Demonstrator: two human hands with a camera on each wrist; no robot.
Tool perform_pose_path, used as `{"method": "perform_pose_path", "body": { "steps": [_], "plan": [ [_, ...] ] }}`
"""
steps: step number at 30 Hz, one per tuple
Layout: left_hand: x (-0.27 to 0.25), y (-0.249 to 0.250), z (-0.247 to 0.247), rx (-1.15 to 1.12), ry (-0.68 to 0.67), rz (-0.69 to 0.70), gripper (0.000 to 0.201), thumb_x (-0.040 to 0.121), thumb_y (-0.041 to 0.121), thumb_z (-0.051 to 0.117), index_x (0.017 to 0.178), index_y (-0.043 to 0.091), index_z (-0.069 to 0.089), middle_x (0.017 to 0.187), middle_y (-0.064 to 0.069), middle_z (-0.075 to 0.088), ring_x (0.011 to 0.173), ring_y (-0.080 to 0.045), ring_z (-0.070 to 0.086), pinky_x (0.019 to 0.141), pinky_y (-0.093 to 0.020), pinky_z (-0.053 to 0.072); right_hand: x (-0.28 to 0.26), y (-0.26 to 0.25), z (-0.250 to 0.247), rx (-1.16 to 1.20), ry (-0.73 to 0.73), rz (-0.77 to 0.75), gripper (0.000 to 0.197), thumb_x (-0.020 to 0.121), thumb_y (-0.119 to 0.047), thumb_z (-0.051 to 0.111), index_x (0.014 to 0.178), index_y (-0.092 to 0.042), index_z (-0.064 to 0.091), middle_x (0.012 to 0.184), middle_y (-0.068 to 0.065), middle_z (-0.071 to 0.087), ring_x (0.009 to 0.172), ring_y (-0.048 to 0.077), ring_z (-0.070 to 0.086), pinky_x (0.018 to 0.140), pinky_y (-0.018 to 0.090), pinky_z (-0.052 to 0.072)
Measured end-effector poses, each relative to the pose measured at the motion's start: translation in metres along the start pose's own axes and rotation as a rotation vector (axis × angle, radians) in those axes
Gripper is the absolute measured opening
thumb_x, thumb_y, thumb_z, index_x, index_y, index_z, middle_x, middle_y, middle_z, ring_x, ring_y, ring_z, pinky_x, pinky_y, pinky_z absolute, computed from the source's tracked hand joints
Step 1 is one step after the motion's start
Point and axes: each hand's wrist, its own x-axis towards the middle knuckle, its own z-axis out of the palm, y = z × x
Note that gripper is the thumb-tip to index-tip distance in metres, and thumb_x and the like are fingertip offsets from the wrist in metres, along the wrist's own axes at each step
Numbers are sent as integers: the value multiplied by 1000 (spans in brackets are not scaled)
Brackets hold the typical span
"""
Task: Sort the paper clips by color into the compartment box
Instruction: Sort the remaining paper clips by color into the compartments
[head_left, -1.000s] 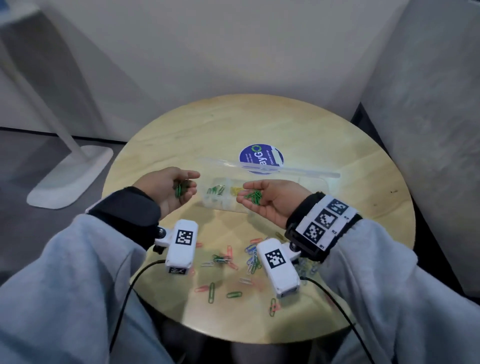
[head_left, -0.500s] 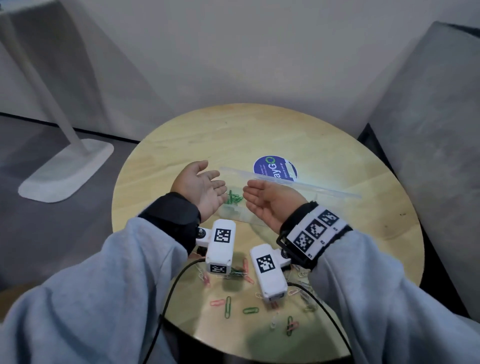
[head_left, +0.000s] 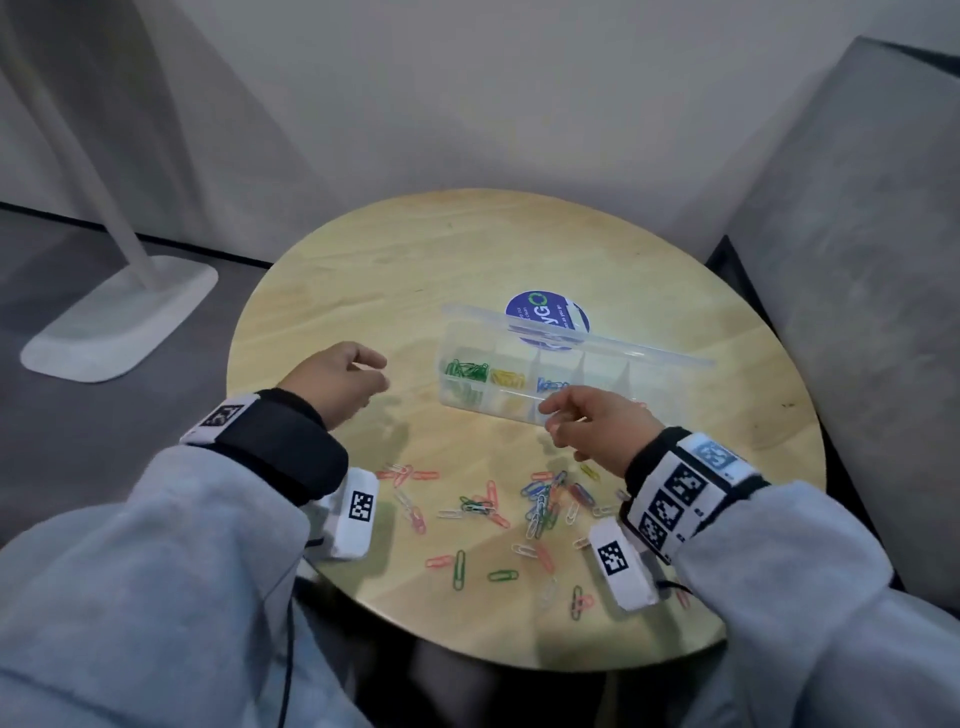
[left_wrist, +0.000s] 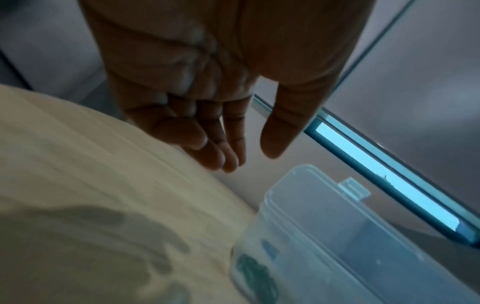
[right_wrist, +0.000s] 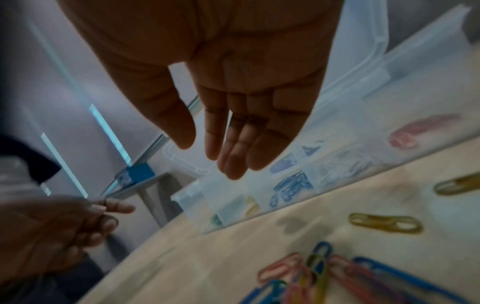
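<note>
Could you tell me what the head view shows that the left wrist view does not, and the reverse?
Only the head view shows the right hand, the loose coloured paper clips on the table, the yellow and blue clips in the box, and the round blue sticker. Only the left wrist view shows the left hand's empty palm and straight fingers. Both show the clear plastic compartment box, its green paper clips and the round wooden table.
</note>
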Motion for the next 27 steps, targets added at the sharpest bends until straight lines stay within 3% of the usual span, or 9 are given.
{"method": "perform_pose_path", "body": {
  "steps": [4, 7, 10, 15, 17, 19, 21, 24, 27],
  "plan": [
    [-7, -12, 1, 375, -129, -35, 13, 85, 20, 60, 98, 22, 59, 79, 5, 54, 79, -19, 53, 70, -26, 40, -4, -13, 15, -360, -90, -49, 16, 86, -16, 52, 93, -29, 60, 87, -10, 57, 85, 18, 62, 78, 25, 51],
    [-10, -18, 0, 553, -137, -78, 3, 81, 19, 62, 82, 16, 60, 80, 1, 59, 76, -19, 54, 65, -24, 40, -5, -24, 33, -557, -200, -65, 17, 86, -21, 54, 101, -23, 62, 91, -7, 57, 82, 13, 56, 80, 26, 49],
    [-11, -25, 0, 704, -194, -151, 13, 77, 22, 65, 76, 13, 56, 75, -4, 56, 71, -23, 52, 61, -24, 37, -2, -31, 53, -661, -276, -105, 18, 83, -23, 59, 101, -23, 61, 92, -7, 56, 85, 14, 54, 81, 28, 48],
    [-10, -35, 9, 811, -236, -210, 24, 70, 31, 69, 59, 15, 55, 65, -2, 56, 70, -23, 57, 62, -24, 41, 4, -41, 77, -837, -371, -169, 23, 81, -25, 65, 103, -22, 60, 100, -3, 53, 90, 18, 53, 79, 33, 49],
    [-11, -35, 14, 854, -250, -194, 18, 72, 29, 67, 65, 13, 62, 66, -2, 57, 70, -23, 58, 63, -25, 42, 6, -41, 85, -869, -383, -210, 23, 82, -27, 65, 103, -21, 59, 103, -2, 52, 94, 20, 54, 78, 33, 47],
    [-11, -36, 19, 923, -258, -159, 17, 76, 25, 62, 82, 11, 69, 74, -3, 60, 75, -24, 61, 65, -27, 44, 8, -40, 90, -864, -381, -234, 21, 82, -27, 65, 101, -21, 59, 101, -3, 51, 96, 21, 55, 80, 33, 48],
    [-11, -34, 23, 907, -268, -138, 17, 78, 21, 59, 87, 11, 69, 78, -3, 60, 74, -24, 58, 65, -27, 43, 10, -39, 91, -847, -386, -233, 18, 83, -27, 64, 99, -20, 60, 99, -2, 53, 93, 20, 54, 81, 33, 48],
    [-13, -30, 26, 757, -299, -105, 6, 77, 16, 59, 78, 13, 64, 74, -3, 58, 70, -23, 53, 62, -25, 41, 11, -36, 90, -834, -392, -236, 8, 85, -27, 63, 87, -21, 58, 94, -3, 56, 87, 17, 52, 79, 33, 48],
    [-15, -24, 23, 562, -310, -45, 9, 77, 13, 63, 70, 12, 58, 67, -3, 58, 66, -21, 52, 65, -26, 42, 12, -31, 87, -805, -374, -197, 17, 85, -25, 60, 71, -25, 51, 86, -4, 61, 83, 18, 57, 75, 31, 49]
  ]
}}
